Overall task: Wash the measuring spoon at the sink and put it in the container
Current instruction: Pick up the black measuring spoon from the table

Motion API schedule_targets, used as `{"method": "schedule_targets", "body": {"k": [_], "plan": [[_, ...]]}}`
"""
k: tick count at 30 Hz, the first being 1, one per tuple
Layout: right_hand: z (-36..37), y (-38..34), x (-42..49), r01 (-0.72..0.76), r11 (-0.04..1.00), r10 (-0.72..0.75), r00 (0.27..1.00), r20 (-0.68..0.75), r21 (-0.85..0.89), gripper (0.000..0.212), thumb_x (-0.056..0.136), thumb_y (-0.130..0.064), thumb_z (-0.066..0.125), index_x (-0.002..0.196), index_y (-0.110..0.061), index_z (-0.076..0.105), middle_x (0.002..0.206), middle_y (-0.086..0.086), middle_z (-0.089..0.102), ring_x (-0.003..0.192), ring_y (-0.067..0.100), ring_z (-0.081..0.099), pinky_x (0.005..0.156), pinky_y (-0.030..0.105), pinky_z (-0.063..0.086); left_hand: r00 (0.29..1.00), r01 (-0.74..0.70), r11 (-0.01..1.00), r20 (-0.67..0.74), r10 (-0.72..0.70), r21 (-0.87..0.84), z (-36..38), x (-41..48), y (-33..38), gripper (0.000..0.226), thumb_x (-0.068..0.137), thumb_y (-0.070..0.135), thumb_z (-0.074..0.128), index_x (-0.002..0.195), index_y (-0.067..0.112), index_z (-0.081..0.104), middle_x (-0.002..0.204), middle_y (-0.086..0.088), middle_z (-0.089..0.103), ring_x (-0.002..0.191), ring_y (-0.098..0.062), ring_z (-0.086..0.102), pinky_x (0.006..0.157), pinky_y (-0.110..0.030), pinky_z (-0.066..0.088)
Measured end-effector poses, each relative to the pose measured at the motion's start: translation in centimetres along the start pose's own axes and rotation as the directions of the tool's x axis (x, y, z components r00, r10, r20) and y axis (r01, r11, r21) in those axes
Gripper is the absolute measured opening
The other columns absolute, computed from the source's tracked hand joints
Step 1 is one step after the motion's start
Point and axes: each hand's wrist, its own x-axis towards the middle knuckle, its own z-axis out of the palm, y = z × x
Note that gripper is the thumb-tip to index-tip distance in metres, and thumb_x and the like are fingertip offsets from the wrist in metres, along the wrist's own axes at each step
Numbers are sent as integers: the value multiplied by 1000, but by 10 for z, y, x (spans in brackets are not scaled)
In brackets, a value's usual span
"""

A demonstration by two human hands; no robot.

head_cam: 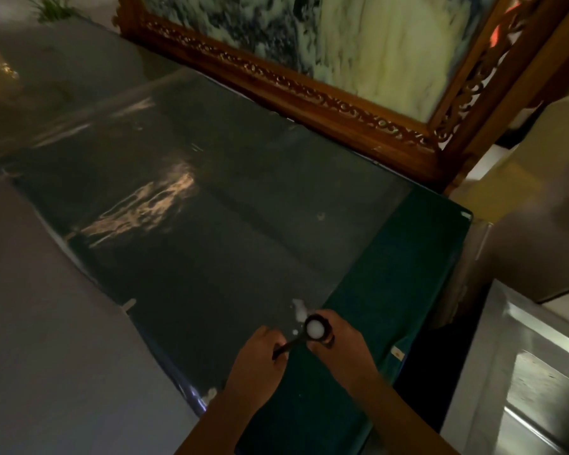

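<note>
A black measuring spoon [313, 330] with white powder in its round bowl is held over the near part of a dark glossy table [211, 224]. My left hand [260, 359] grips the end of its handle. My right hand [339, 343] cups a small dark object under and beside the spoon's bowl; what that object is I cannot tell. Some white powder [299, 308] lies spilled on the table just beyond the spoon.
A green cloth [401, 274] covers the table's right end. A carved wooden frame with a marble panel [309, 60] stands behind the table. A stainless steel sink surface [532, 372] lies at the lower right. Grey floor [46, 356] spreads on the left.
</note>
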Motion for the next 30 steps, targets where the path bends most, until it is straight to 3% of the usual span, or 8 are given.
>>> {"method": "schedule_targets", "body": {"k": [5, 10, 13, 20, 22, 25, 28, 30], "plan": [[-13, -10, -37, -4, 1000, 4, 1000, -30, 0, 49, 71, -28, 79, 101, -51, 49, 89, -29, 59, 85, -2, 59, 61, -2, 40, 995, -95, 995, -30, 95, 13, -17, -33, 16, 9, 89, 26, 58, 83, 30, 52, 92, 8, 46, 71, -8, 49, 64, -22, 40], [-36, -19, -82, 3, 1000, -2, 996, -89, 9, 46, 72, -32, 79, 106, -45, 51, 90, -22, 58, 85, 0, 56, 58, -1, 39, 977, -214, 977, -17, 214, 22, -30, -63, 42, 7, 92, 26, 56, 96, 27, 62, 94, 6, 59, 82, -11, 55, 72, -22, 44], [-53, -17, -114, -19, 999, 25, 992, -127, 43, 47, 73, -34, 79, 113, -37, 54, 94, -19, 60, 90, 4, 60, 66, 7, 42, 956, -292, 956, 11, 292, 12, -31, -80, 66, 9, 91, 23, 58, 96, 24, 65, 92, 6, 62, 82, -10, 55, 73, -23, 44], [-103, 7, -198, 8, 989, 34, 962, -272, 150, 49, 71, -27, 82, 106, -43, 52, 96, -13, 68, 92, 7, 66, 82, 27, 55, 903, -428, 904, 24, 428, -18, -7, -131, 128, 13, 83, 17, 66, 78, 27, 58, 75, 10, 56, 71, -6, 56, 64, -26, 47], [-118, 21, -222, 34, 984, 22, 951, -307, 177, 51, 72, -25, 82, 106, -46, 50, 94, -12, 70, 85, 5, 67, 77, 27, 57, 891, -452, 892, 49, 452, -20, 7, -144, 147, 15, 82, 16, 67, 77, 26, 57, 75, 10, 56, 72, -7, 56, 64, -28, 49], [-142, 45, -264, 70, 983, 1, 926, -378, 172, 54, 70, -26, 82, 110, -45, 50, 78, -16, 69, 70, -3, 65, 63, 12, 50, 878, -466, 884, 100, 468, -42, 31, -167, 178, 13, 80, 15, 67, 79, 24, 58, 75, 8, 57, 72, -8, 57, 65, -31, 50], [-166, 74, -305, 85, 979, -3, 914, -405, 184, 49, 70, -25, 82, 107, -43, 54, 74, -5, 70, 63, 5, 64, 61, 22, 52, 854, -509, 860, 104, 511, -47, 59, -191, 210, 15, 78, 14, 68, 77, 26, 57, 72, 11, 55, 71, -6, 56, 62, -22, 45], [-182, 94, -332, 101, 976, -11, 907, -421, 193, 47, 70, -20, 81, 104, -41, 56, 74, -2, 69, 60, 7, 61, 60, 21, 51, 842, -524, 851, 122, 525, -46, 80, -210, 230, 16, 78, 14, 69, 76, 27, 58, 71, 14, 53, 70, -4, 55, 63, -17, 41]]}}
